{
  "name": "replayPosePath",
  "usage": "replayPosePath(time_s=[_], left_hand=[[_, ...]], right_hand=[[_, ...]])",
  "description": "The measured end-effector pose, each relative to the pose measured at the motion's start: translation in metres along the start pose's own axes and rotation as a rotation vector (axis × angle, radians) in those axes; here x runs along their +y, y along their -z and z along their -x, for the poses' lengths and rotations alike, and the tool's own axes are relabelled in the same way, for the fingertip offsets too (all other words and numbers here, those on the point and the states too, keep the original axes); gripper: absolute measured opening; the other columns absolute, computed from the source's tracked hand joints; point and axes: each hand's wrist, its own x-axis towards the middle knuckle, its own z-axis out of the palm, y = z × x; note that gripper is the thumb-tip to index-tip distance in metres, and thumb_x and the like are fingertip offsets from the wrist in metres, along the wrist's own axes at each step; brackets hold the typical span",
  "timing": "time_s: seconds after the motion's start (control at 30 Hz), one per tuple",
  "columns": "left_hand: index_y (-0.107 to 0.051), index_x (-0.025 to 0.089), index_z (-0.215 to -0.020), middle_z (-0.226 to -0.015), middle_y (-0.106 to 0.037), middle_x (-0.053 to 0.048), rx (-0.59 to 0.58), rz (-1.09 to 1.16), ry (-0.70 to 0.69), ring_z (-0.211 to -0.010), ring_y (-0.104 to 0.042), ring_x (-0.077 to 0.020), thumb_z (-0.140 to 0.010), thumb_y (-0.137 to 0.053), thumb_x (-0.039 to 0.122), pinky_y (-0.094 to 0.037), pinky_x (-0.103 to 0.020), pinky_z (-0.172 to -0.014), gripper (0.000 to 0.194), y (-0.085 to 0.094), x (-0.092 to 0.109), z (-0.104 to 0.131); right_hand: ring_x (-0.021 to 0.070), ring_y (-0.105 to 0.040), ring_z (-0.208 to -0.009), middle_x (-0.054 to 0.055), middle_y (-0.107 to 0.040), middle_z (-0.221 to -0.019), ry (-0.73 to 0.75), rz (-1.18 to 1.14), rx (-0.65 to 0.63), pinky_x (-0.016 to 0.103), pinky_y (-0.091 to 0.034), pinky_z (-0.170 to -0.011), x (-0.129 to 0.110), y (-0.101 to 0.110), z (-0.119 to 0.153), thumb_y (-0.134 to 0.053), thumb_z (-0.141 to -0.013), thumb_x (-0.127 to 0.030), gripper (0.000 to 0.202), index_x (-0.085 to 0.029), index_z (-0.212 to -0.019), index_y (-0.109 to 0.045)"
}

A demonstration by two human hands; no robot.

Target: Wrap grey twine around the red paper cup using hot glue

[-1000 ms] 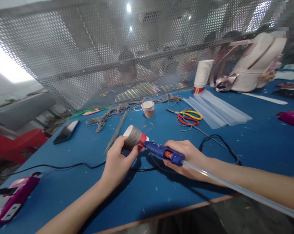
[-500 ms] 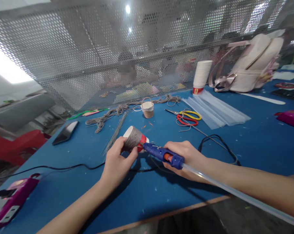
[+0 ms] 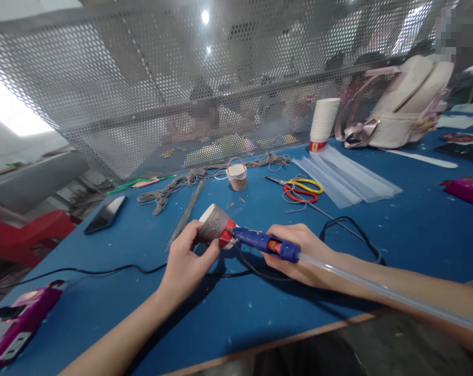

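Near, lower centre: my left hand [image 3: 187, 258] has the cup [image 3: 215, 224] pinched between thumb and fingers, tilted on its side, probably so the red band faces the nozzle; cord wraps the part by my fingers. My right hand [image 3: 303, 256] has its fingers closed round the glue gun [image 3: 260, 240], tip at the band, likely angled to lay glue beside the cord; glue stick [image 3: 338, 269] trails from its back to the right edge. Power strip [image 3: 23, 324] lower left; black cable [image 3: 115, 268] runs across the table [image 3: 103, 324]. Mid-frame: scissors [image 3: 305, 190] right of centre, cord looped over the handles, seemingly within reach; small basket [image 3: 237, 177] upright, maybe a model to copy. Farther: yarn [image 3: 162, 194] left of it; cup stack [image 3: 324, 122] upper right, beside the backpack [image 3: 401, 112]; mesh screen [image 3: 162, 78] behind.
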Motion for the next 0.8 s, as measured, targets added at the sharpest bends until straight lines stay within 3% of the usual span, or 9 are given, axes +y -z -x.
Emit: replayPosePath(time_s=[0.23,0.43,0.8], left_hand=[[-0.057,0.018,-0.077,-0.069,-0.056,0.003,-0.012,0.007,-0.056,-0.061,-0.051,-0.0117,-0.076,-0.055,0.025,-0.043,-0.023,-0.060,0.007,0.001,-0.007,0.000],[-0.056,0.019,-0.080,-0.071,-0.053,0.003,-0.005,0.037,-0.106,-0.063,-0.049,-0.0107,-0.076,-0.056,0.022,-0.042,-0.021,-0.060,0.005,0.000,-0.013,0.001],[-0.056,0.018,-0.078,-0.073,-0.054,0.002,-0.033,0.074,-0.161,-0.065,-0.051,-0.0104,-0.076,-0.056,0.019,-0.044,-0.021,-0.061,0.003,0.002,-0.018,0.000]], right_hand=[[0.0099,-0.044,-0.051,-0.001,-0.053,-0.060,-0.029,-0.020,-0.038,0.022,-0.034,-0.052,-0.003,0.002,0.000,-0.053,-0.080,-0.028,0.014,-0.017,-0.071,-0.053],[0.0088,-0.043,-0.050,-0.002,-0.053,-0.057,-0.222,-0.008,-0.007,0.021,-0.032,-0.051,-0.004,0.005,-0.005,-0.054,-0.075,-0.023,0.012,-0.018,-0.064,-0.052],[0.0084,-0.041,-0.050,-0.002,-0.053,-0.056,-0.221,-0.069,-0.013,0.020,-0.032,-0.050,-0.006,0.009,-0.005,-0.054,-0.073,-0.023,0.012,-0.017,-0.063,-0.052]])
